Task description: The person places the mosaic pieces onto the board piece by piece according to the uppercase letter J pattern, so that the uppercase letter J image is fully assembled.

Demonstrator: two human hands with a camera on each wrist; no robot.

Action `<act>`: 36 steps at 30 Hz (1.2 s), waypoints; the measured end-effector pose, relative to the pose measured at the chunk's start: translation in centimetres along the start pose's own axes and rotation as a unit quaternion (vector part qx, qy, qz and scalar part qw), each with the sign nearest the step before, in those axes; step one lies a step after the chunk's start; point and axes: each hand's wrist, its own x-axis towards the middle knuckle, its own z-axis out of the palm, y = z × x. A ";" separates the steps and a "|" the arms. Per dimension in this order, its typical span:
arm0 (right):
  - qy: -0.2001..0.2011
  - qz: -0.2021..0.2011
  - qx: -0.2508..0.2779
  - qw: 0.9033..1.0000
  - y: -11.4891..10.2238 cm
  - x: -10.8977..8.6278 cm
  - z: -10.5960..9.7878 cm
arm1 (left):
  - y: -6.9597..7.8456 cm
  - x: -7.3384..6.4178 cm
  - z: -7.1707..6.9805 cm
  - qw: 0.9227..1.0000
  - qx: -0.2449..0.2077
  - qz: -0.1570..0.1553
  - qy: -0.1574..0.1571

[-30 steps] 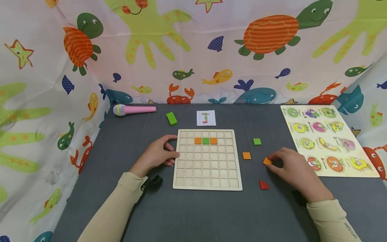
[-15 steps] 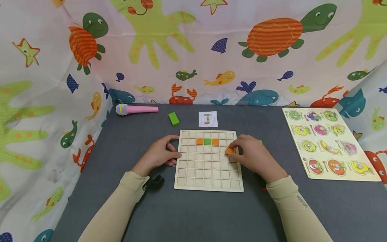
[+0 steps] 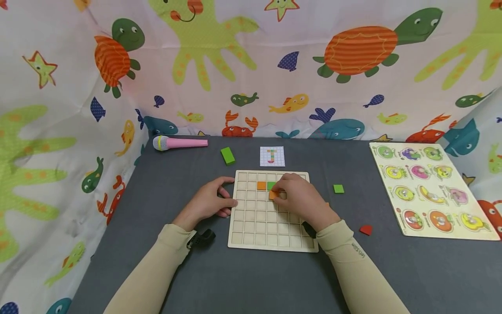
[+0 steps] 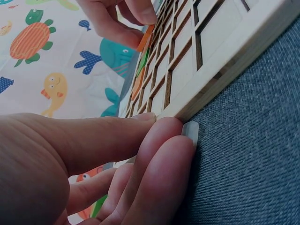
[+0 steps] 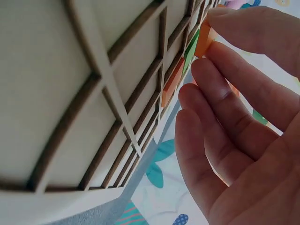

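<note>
A wooden grid board lies flat in front of the person. Its left edge is pinched by the left hand, thumb on top and fingertips at the side, as the left wrist view shows. Over the upper rows, the right hand pinches an orange square tile between thumb and fingers. In the right wrist view that orange tile stands on edge, close to the board. A green tile and an orange tile sit in the second row; another orange tile beside the green one shows in the right wrist view.
Right of the board lie a green tile and a red quarter-round piece. Behind it are a pattern card, a green block and a pink toy microphone. A fruit puzzle board lies at the right.
The right hand has carried the orange tile leftward from the table at the right to over the board's upper rows. The left hand stays at the board's left edge.
</note>
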 end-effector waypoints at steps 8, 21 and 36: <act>0.005 -0.014 -0.014 1.000 -0.3 0.2 0.6 | -0.3 0.0 -0.1 1.000 -0.003 -0.002 0.002; 0.003 -0.006 -0.043 0.999 -0.6 0.3 1.0 | -0.4 0.3 0.0 1.000 0.003 -0.003 -0.002; 0.016 -0.019 -0.052 0.998 -0.3 0.3 1.0 | -0.1 0.2 0.1 1.000 0.007 -0.005 -0.001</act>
